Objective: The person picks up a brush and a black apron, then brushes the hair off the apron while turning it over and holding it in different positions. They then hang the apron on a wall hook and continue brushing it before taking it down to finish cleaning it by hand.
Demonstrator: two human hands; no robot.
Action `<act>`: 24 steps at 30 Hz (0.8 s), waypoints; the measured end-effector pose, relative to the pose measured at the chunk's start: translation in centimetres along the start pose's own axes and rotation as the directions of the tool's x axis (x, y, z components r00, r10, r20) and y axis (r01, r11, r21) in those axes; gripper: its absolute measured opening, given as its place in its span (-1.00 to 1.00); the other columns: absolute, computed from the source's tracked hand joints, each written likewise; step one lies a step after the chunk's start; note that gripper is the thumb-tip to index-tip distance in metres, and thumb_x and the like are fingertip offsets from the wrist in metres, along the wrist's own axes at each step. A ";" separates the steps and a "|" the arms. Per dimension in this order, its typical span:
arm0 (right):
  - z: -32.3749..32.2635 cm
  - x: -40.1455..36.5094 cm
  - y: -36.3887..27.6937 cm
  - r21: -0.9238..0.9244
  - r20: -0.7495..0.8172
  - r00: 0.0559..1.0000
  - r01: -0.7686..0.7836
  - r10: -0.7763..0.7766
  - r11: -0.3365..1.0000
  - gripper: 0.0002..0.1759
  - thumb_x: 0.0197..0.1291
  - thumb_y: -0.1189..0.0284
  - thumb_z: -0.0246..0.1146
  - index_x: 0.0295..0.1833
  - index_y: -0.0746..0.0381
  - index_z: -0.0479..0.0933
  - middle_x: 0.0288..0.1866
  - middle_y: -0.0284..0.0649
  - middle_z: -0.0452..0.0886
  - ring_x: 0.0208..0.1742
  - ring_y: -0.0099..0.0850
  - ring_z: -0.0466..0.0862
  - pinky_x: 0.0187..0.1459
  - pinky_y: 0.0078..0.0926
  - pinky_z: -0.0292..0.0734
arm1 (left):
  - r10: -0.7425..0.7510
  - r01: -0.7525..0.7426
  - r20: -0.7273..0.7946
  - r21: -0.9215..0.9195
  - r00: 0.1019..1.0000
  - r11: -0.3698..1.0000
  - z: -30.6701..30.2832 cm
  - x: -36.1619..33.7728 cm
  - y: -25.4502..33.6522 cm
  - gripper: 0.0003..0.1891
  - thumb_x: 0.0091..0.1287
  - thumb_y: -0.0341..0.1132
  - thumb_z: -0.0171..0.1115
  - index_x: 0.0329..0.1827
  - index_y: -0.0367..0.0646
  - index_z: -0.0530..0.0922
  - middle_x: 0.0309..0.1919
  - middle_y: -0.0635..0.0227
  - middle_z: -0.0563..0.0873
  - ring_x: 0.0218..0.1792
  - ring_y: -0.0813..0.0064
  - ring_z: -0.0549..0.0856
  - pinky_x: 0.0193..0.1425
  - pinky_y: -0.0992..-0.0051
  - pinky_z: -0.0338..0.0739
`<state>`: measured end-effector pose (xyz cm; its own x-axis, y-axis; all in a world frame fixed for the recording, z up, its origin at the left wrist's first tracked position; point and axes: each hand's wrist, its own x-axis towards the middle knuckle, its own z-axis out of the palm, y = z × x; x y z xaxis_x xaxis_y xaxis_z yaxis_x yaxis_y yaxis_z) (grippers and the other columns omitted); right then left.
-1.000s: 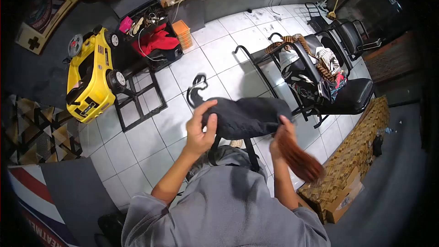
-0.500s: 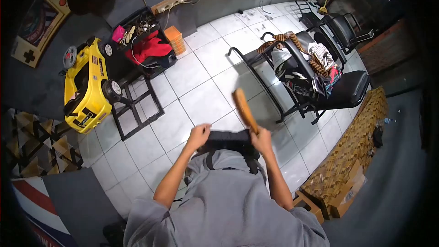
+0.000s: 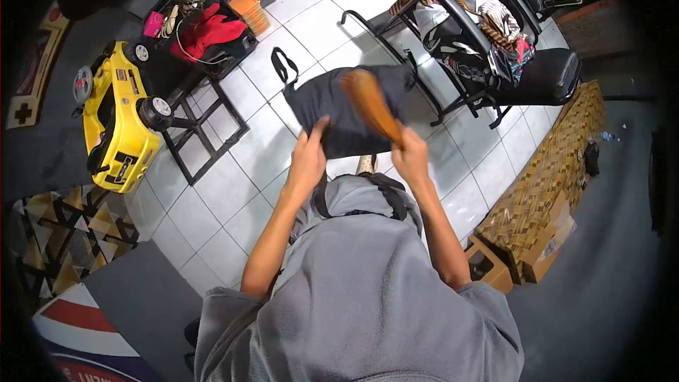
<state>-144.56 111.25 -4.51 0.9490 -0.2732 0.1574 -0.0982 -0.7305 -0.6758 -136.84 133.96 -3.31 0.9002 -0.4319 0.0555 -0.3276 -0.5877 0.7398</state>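
A dark cloth piece with a strap loop is spread out in front of me above the tiled floor. My left hand pinches its near left edge, thumb on top. My right hand is closed round the near end of a brown, brush-shaped wooden tool, beside the cloth's near right corner. The tool slants up and left over the cloth, its far end blurred, and no bristles show. Whether the right fingers also grip the cloth, I cannot tell.
A yellow toy car and a black metal frame stand at left, near a black crate with red cloth. A reclining black chair piled with clothes stands at right. A woven mat and cardboard box lie nearby.
Both hands have moved forward, away from my body. The dark cloth, bunched at my waist before, now hangs spread out ahead, and the wooden tool has moved forward with the right hand.
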 end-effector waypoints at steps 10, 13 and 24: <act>2.5 -1.8 1.9 0.177 0.422 0.819 -0.495 0.388 0.851 -0.74 0.16 0.36 0.18 -0.30 0.38 0.57 -0.63 -0.04 0.53 -0.57 -0.28 0.60 -0.43 -0.36 0.49 | -0.286 0.209 0.388 0.228 0.876 0.951 -0.1 -2.9 -1.7 -0.28 -0.16 0.14 0.46 -0.01 -0.23 0.63 -0.30 -0.17 0.58 -0.20 -0.06 0.61 -0.05 0.19 0.51; 0.4 1.0 0.5 0.441 0.350 0.851 -0.518 0.391 0.733 -0.70 0.23 0.30 0.19 -0.28 0.38 0.51 -0.66 -0.27 0.49 -0.63 -0.54 0.57 -0.57 -0.52 0.43 | -0.207 0.119 0.322 0.274 0.924 0.954 -0.3 -1.6 -1.2 -0.54 -0.02 -0.12 0.46 -0.11 -0.23 0.65 -0.35 -0.05 0.52 -0.30 0.00 0.59 -0.20 0.24 0.51; -1.1 2.7 7.8 0.447 -0.198 0.827 -0.402 0.527 0.799 -0.71 0.13 0.44 0.14 -0.02 0.22 0.57 -0.22 -0.17 0.59 -0.28 -0.31 0.56 -0.14 -0.37 0.47 | 0.154 -0.183 -0.119 -0.299 0.981 0.937 -3.0 3.9 12.9 -0.92 0.18 -0.54 0.19 -0.32 -0.40 0.50 -0.47 0.22 0.39 -0.52 0.37 0.41 -0.42 0.51 0.29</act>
<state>-143.11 104.11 -8.62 0.6733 -0.7347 -0.0831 -0.3260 -0.1941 -0.9252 -136.70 126.71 8.46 0.8668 -0.4324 0.2485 -0.3862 -0.2667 0.8830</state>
